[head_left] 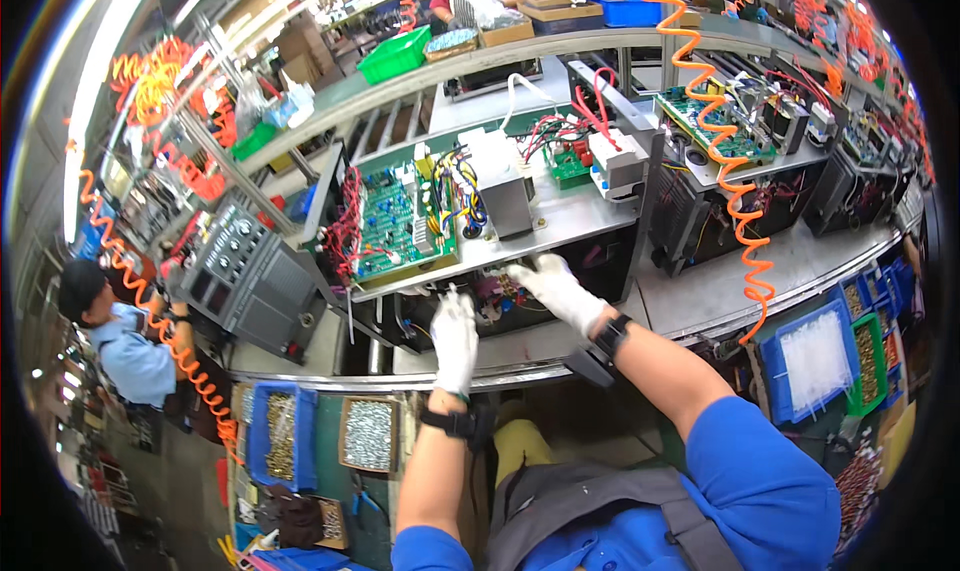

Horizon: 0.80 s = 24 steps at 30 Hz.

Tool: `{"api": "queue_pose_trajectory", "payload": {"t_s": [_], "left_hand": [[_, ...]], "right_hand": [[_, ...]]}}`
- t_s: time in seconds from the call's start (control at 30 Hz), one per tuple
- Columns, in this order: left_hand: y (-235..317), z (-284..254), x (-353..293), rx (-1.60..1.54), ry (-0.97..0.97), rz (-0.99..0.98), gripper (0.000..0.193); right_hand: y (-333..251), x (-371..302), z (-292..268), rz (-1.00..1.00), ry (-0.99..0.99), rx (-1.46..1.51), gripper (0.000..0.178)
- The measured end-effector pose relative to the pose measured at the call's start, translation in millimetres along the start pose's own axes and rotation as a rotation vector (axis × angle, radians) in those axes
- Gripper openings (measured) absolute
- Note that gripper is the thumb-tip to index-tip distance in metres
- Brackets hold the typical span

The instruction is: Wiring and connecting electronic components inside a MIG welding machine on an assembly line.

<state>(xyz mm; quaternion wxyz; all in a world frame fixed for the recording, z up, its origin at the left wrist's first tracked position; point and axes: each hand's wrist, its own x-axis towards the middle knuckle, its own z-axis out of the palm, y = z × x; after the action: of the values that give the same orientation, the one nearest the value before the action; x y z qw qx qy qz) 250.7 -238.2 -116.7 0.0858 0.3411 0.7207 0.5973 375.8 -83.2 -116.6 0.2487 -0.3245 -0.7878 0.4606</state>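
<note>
In front of me stands an open metal chassis with an upper shelf and a dark lower bay. A green circuit board, a block-shaped metal transformer and bundled coloured wires sit on the shelf. My left hand, in a white glove, is at the bay's front below the shelf edge, fingertips drawn together; what they pinch, if anything, is too small to tell. My white-gloved right hand reaches leftward into the bay with stretched fingers, close to small coloured parts and wires.
Similar chassis line the conveyor at right; a grey-panelled unit stands at left near another person. Orange coiled hoses hang down. Screw bins, a box of metal fasteners and a blue tray lie nearer me.
</note>
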Motion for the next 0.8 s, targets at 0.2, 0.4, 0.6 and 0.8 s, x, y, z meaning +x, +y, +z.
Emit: {"api": "queue_pose_trajectory", "payload": {"t_s": [0.2,0.4,0.6,0.8], "left_hand": [[64,21,-77,-0.385,-0.759,-0.187,0.029],[100,61,-100,-0.149,-1.155,-0.198,0.033],[88,76,-92,-0.243,-1.257,-0.341,0.021],[84,66,-31,0.262,-0.553,0.183,0.032]], "right_hand": [[-33,-128,-54,-0.143,-0.215,0.569,0.033],[-13,-166,-112,0.206,-0.118,0.696,0.013],[15,-160,-138,0.294,-0.047,0.790,0.012],[15,-110,-128,0.382,0.295,0.563,0.020]]}}
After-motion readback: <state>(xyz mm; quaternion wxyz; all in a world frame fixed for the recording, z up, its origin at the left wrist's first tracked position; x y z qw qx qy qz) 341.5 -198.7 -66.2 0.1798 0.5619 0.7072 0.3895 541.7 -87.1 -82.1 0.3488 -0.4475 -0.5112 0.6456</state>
